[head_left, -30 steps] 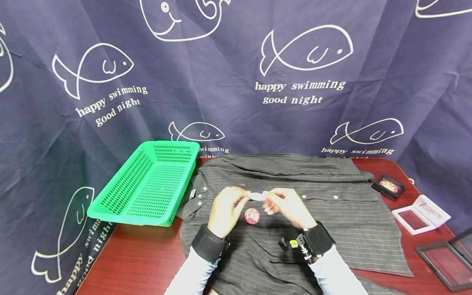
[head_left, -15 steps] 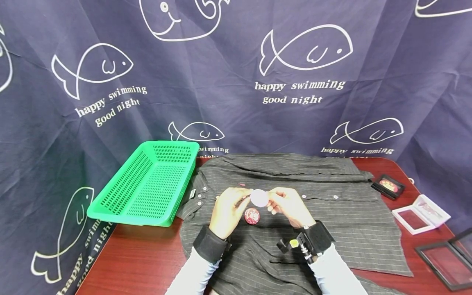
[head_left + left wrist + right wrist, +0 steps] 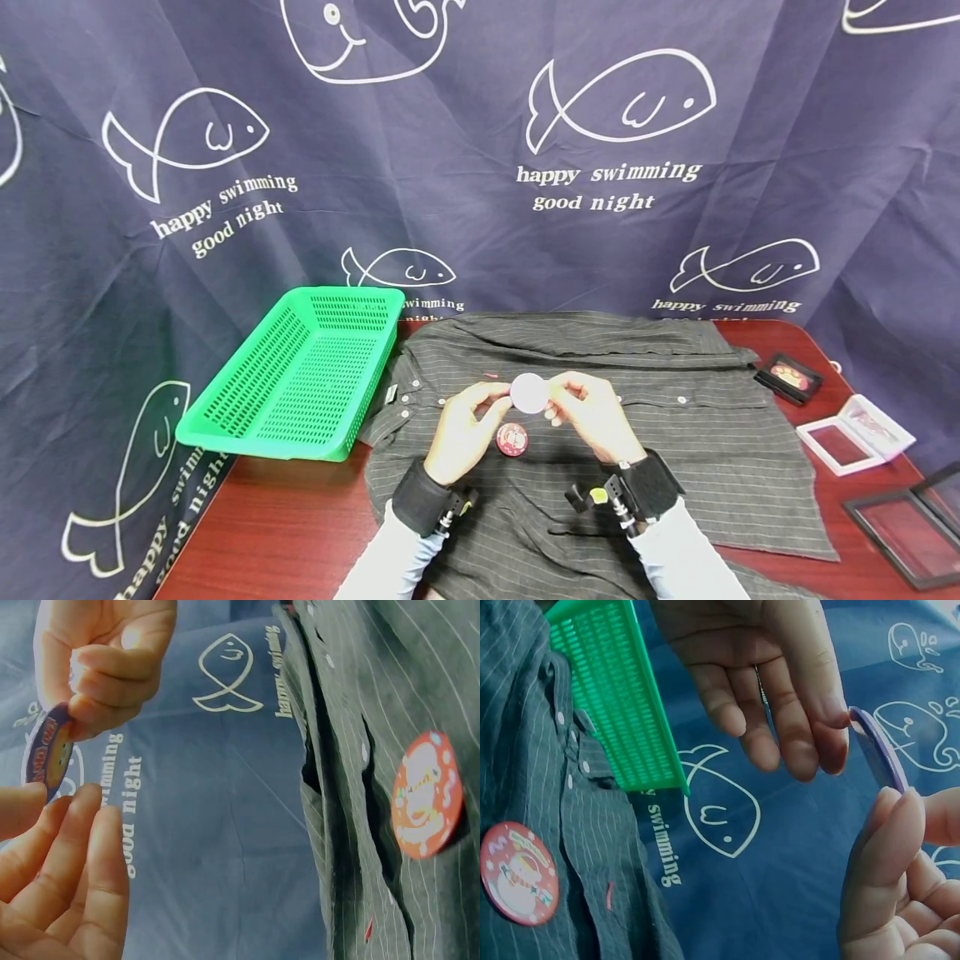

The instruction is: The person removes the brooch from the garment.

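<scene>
"Fingers?"
"Left hand [image 3: 461, 433] and right hand [image 3: 594, 418] both pinch the purple badge [image 3: 529, 393], above the shirt [image 3: 720, 467]."
"Around them?"
"Red badge [image 3: 512, 439] on the shirt, just below; basket [image 3: 262, 447] at the shirt's left; white case [image 3: 873, 427] right, on the worktop [image 3: 300, 500]."

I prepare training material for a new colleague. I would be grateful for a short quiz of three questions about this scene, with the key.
1. Multiple choice: on which side of the person is the green basket? a) right b) left c) directly ahead
2. True or false: the red badge lies inside the basket.
3. Short answer: what is held between the left hand and right hand?

Key: 1. b. 2. False; it lies on the striped shirt. 3. A purple badge.
</scene>
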`<state>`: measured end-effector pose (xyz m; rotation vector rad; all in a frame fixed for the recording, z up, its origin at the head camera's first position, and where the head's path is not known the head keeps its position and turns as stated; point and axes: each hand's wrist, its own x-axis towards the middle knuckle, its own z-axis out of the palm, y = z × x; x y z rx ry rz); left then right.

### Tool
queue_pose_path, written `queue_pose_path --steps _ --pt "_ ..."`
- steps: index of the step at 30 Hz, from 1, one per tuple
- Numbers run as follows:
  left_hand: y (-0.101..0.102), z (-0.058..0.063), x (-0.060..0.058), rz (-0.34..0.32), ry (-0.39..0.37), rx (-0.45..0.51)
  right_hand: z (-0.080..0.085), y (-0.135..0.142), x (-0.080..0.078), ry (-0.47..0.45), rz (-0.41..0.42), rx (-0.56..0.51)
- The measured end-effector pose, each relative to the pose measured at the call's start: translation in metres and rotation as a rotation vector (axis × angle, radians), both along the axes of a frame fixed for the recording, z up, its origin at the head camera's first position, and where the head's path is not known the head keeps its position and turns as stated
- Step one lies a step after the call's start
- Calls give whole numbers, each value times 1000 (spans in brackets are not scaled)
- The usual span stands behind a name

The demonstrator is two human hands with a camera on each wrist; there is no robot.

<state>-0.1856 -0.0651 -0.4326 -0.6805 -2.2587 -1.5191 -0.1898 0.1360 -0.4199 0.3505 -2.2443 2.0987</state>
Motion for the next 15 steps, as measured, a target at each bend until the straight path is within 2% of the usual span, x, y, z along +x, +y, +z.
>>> queue_pose_path --steps 7,15 --pt "0 1 0 -45 -100 57 4 1 3 114 -73 69" --pt "2 4 0 -74 -180 101 4 -2 5 195 -47 82"
